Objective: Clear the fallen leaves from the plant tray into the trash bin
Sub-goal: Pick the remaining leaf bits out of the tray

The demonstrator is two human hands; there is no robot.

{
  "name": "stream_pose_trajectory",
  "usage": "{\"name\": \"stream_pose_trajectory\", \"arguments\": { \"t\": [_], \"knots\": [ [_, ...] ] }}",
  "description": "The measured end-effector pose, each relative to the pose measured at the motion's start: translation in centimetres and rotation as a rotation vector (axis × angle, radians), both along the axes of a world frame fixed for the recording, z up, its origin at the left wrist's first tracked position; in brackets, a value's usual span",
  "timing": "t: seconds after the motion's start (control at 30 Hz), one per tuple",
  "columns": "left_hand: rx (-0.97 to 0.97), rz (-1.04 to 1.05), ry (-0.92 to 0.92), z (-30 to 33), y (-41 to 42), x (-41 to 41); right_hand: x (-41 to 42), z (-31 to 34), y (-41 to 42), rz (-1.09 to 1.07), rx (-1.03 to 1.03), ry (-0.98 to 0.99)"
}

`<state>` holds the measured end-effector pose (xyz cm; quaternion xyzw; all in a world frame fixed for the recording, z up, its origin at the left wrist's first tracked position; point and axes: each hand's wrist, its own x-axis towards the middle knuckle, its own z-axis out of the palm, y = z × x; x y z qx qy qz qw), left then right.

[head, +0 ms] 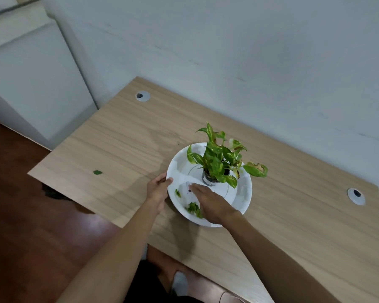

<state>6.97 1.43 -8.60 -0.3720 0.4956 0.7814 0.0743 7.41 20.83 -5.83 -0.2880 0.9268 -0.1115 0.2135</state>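
1. Fingers of the right hand (210,201) lie flat and spread inside the white plant tray (243,197), holding nothing; left hand (159,189) grips the tray's left rim.
2. Fallen leaves (194,208) sit just left of that palm, another leaf (178,192) nearer the rim.
3. Best sweep them together, then pinch.
4. One stray leaf (97,172) lies on the desk (118,138), left of centre; no trash bin is visible.

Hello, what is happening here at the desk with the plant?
A person is clearing loose leaves from a white plant tray on a wooden desk. The left hand grips the tray's left rim, while the right hand lies flat inside the tray, beside a small pile of leaves. Another leaf bit lies nearby in the tray. A potted plant stands in it. One leaf lies on the desk. No trash bin is in view.
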Motion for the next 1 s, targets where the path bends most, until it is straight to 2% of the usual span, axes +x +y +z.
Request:
{"name": "stream_pose_trajectory", "arguments": {
  "t": [0.23,0.33,0.47,0.67,0.87,1.0],
  "knots": [
    [0.005,-0.012,-0.009,-0.3,-0.2,-0.2,2.3,-1.5,-0.2,0.106,0.019,0.053],
    [0.003,-0.021,-0.005,-0.3,-0.2,-0.1,3.2,-1.1,0.4,0.054,-0.055,0.021],
    [-0.012,-0.02,-0.026,-0.4,-0.3,0.1,0.5,-0.2,-1.5,-0.024,-0.033,0.072],
    [-0.034,-0.011,-0.032,-0.7,-0.2,-0.1,-0.8,-1.1,-3.6,0.267,0.041,0.077],
    [-0.048,-0.005,-0.028,-1.0,-0.1,0.0,0.8,-1.2,0.9,0.404,0.1,0.065],
    [-0.052,0.011,-0.028,-0.6,0.1,0.0,-0.2,-0.8,1.0,0.476,0.119,0.087]
  ]
}}
